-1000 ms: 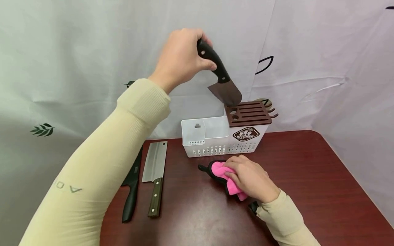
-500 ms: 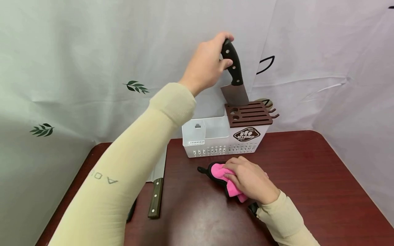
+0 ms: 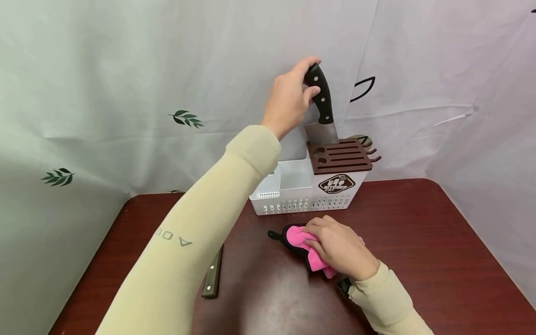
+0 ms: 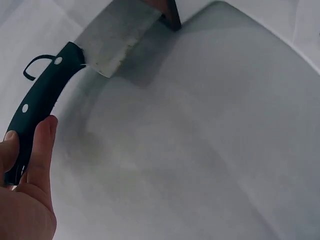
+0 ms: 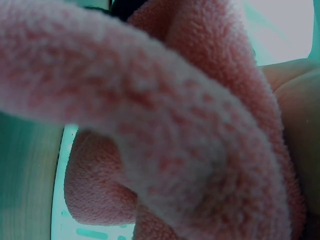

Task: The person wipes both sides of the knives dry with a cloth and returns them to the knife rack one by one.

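- Since a second ago, knife [image 3: 326, 111] and left hand [image 3: 290, 102] moved right and down; blade [image 3: 322, 134] sits lower.
- Knife near-upright, butt leaning left, apparently in holder's [image 3: 299, 205] rearmost slot, by bench's [image 3: 418, 232] far edge; left hand nearer.
- Left hand grips handle; right hand [image 3: 341, 244] grasps pink cloth [image 3: 298, 236].

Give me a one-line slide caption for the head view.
Left hand holds a knife, blade down, at a slotted knife holder; right hand grips a pink cloth in front of it.
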Tool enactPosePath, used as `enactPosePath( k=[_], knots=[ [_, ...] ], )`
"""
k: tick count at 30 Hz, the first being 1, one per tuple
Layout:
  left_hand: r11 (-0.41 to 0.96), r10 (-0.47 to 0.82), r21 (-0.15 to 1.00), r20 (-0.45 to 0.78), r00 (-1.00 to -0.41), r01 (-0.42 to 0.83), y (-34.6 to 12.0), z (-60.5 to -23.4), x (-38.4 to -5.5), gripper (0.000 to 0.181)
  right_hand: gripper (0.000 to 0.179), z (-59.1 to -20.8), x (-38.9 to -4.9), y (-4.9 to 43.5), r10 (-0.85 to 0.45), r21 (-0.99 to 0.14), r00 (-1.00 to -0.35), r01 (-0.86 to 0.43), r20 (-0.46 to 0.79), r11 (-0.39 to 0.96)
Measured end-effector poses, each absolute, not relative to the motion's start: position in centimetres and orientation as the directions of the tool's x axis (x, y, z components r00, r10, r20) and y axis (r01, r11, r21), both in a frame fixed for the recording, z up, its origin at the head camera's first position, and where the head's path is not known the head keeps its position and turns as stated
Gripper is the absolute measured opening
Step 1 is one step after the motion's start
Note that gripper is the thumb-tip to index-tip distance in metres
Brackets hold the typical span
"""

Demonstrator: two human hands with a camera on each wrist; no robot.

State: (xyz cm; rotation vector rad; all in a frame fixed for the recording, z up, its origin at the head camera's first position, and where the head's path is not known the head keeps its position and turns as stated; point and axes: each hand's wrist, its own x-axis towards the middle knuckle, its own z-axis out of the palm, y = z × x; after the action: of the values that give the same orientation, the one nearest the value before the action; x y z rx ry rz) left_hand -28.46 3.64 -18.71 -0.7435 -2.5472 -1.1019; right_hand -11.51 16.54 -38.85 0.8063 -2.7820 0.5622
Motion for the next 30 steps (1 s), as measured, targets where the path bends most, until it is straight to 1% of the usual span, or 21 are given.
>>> enactPosePath(
  k=[5,12,18,21,30],
  knots=[
    [0.57,0.324,0.629,0.42,-0.848,0.529,4.4,-19.8,-28.5,0.047,0.012,-38.8,-11.4,16.6,-0.476,-0.304,-0.834,-0.546,0.278,0.78],
    [0.557,0.317,0.674,0.368,-0.874,0.486,5.4,-20.9,-28.5,0.044,0.01,-38.7,-11.2,16.7,-0.46,-0.319,-0.843,-0.534,0.279,0.783],
    [0.565,0.31,0.681,0.348,-0.885,0.466,5.7,-22.2,-28.7,0.042,0.01,-38.8,-11.4,16.6,-0.471,-0.319,-0.833,-0.548,0.289,0.773],
    [0.546,0.299,0.716,0.319,-0.899,0.435,5.8,-22.9,-28.8,0.041,0.011,-38.9,-11.5,16.6,-0.479,-0.322,-0.827,-0.558,0.295,0.765],
    [0.502,0.273,0.769,0.291,-0.917,0.394,5.8,-24.3,-29.0,0.039,0.012,-38.9,-11.5,16.5,-0.483,-0.325,-0.824,-0.563,0.297,0.76]
  ],
)
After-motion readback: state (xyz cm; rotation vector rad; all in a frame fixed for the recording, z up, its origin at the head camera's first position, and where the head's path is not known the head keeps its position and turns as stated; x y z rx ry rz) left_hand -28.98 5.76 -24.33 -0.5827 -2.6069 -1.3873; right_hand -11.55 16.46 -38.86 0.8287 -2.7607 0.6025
